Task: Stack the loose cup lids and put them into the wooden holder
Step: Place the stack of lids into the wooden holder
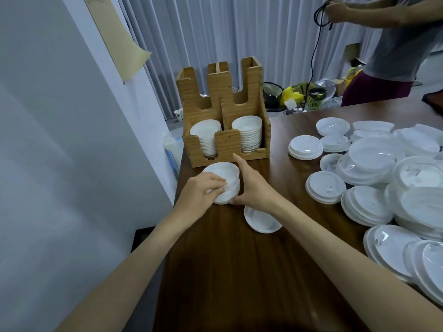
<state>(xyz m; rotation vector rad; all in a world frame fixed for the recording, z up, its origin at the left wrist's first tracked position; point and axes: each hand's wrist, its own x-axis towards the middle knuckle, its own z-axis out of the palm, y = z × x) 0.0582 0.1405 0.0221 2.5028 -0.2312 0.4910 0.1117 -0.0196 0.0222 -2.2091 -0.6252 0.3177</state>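
Observation:
A short stack of white cup lids sits on the dark wooden table just in front of the wooden holder. My left hand presses on the stack's top and left side. My right hand cups its right side, index finger pointing up toward the holder. The holder's two front compartments each hold a stack of white lids, the left stack and the right stack. One single lid lies under my right wrist.
Many loose white lids of different sizes are heaped over the table's right half. A grey wall runs along the table's left edge. Another person stands at the far right holding a black cable. Bags and bins lie on the floor behind.

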